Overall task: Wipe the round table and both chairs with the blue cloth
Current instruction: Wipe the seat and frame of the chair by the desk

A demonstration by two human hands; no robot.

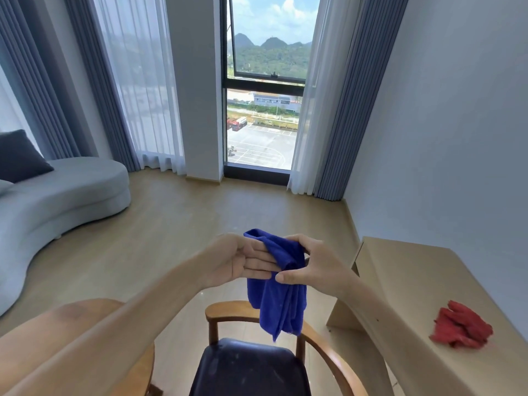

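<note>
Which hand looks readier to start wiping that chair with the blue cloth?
Probably the right hand: its grip is curled round the blue cloth, which hangs just above the chair. The left hand lies flat with straight fingers against the cloth, only supporting it.

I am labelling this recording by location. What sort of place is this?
Probably a living room or lounge in a high apartment or hotel: a curved grey sofa, long curtains at a tall window overlooking a car park, and a wooden chair.
</note>
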